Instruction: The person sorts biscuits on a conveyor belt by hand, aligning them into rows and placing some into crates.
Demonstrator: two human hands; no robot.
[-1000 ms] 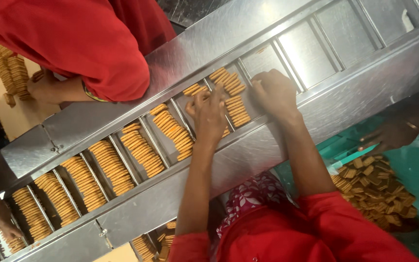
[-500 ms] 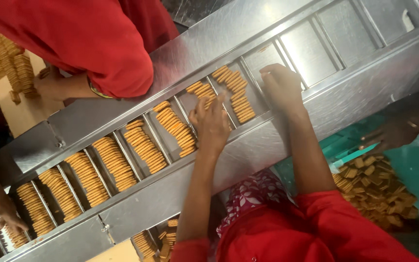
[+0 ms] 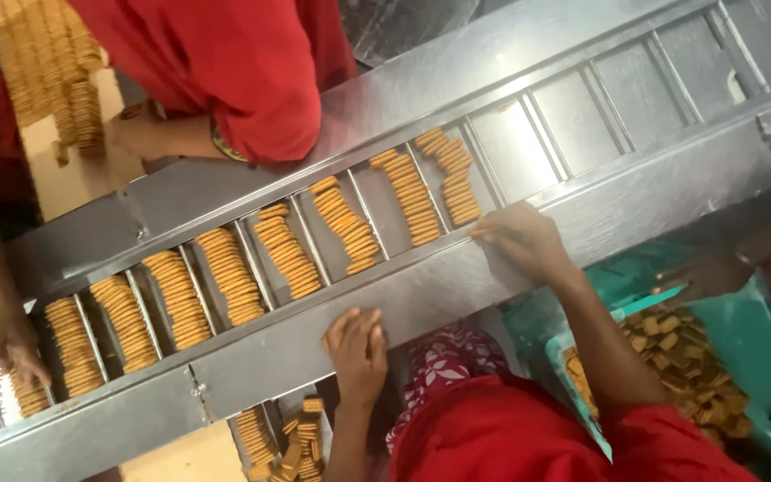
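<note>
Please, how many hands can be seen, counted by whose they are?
Camera wearer's hands: 2, left hand and right hand
Co-workers' hands: 3
Total: 5

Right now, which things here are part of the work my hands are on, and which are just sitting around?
In the work:
left hand on the steel conveyor rail
right hand at the rail's edge
biscuit rows in the conveyor's slots

Lying about:
teal tub of loose biscuits
biscuit stacks below the conveyor
</note>
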